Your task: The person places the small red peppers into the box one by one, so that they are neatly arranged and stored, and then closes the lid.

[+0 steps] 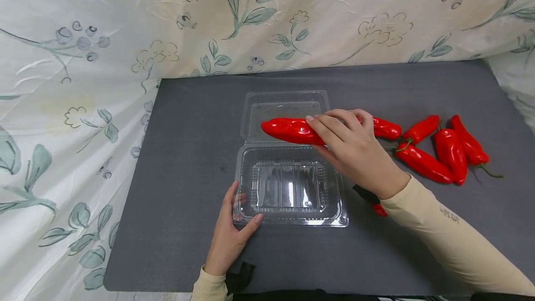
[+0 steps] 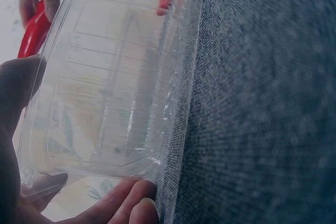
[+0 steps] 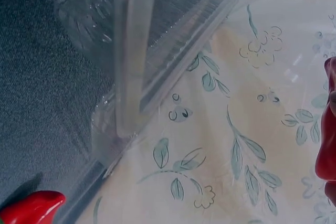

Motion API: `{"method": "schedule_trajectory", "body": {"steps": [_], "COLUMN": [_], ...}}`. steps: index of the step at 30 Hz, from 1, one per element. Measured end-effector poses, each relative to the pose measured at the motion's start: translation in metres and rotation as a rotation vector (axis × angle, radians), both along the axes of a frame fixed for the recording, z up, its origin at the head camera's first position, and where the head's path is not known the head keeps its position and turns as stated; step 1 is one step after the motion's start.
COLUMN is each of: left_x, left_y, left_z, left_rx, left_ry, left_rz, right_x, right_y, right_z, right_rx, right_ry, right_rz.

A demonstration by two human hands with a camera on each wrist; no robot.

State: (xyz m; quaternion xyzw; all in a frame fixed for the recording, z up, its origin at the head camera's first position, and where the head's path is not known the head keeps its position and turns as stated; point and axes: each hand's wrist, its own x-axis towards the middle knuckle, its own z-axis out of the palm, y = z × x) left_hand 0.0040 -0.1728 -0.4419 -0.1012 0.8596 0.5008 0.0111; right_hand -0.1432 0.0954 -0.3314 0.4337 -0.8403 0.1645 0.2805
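My right hand (image 1: 355,152) grips a long, glossy red pepper (image 1: 288,130) from above. The pepper lies crosswise over the hinge side of a clear plastic clamshell container (image 1: 288,219), seen in the head view. At the right edge of the right wrist view, part of the held pepper (image 3: 328,135) shows. My left hand (image 1: 231,231) holds the container's near left corner. In the left wrist view, the left thumb (image 2: 21,85) is at the rim and the other fingers (image 2: 134,203) lie along the outer wall. The container's lid (image 1: 255,115) is folded back, and its tray holds nothing.
Several more red peppers (image 1: 422,164) lie in a loose group on the dark grey tabletop (image 1: 188,166), right of the container. A small red piece (image 1: 379,209) shows beside my right wrist, mostly hidden. Floral sheeting (image 1: 167,27) hangs behind and left.
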Motion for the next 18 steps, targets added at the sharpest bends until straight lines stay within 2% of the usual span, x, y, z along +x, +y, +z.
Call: {"method": "schedule_trajectory", "body": {"steps": [9, 18], "left_x": [0.000, 0.001], "left_y": [0.000, 0.001], "left_z": [0.001, -0.001], "left_rx": [0.019, 0.006], "left_ry": [-0.013, -0.003], "left_rz": [0.005, 0.001], "right_x": [-0.006, -0.011], "right_y": [-0.006, -0.011], "right_z": [-0.010, -0.029], "right_rx": [0.063, 0.079], "right_ry": [-0.041, -0.164], "right_rz": [0.045, 0.099]}}
